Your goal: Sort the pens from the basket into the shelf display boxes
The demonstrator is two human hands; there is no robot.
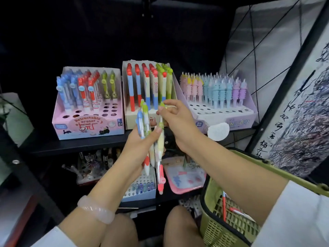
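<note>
My left hand (140,145) grips a bundle of several pens (152,154) with blue, green and red ends, held upright in front of the shelf. My right hand (175,120) pinches the top of a green-capped pen (161,111) in that bundle. Three display boxes stand on the shelf: a pink box (89,129) at left with blue, red and green pens, a cream box (129,120) in the middle with red- and green-topped pens, and a lilac unicorn box (231,120) at right. The green basket (229,227) hangs on my right forearm with a few pens inside.
Below the black shelf (71,145) a lower shelf holds a white perforated box (140,191), a pink packet (185,177) and dark small goods. A wire grid panel (267,41) and a calligraphy sheet (299,113) are at right. My knees are at the bottom.
</note>
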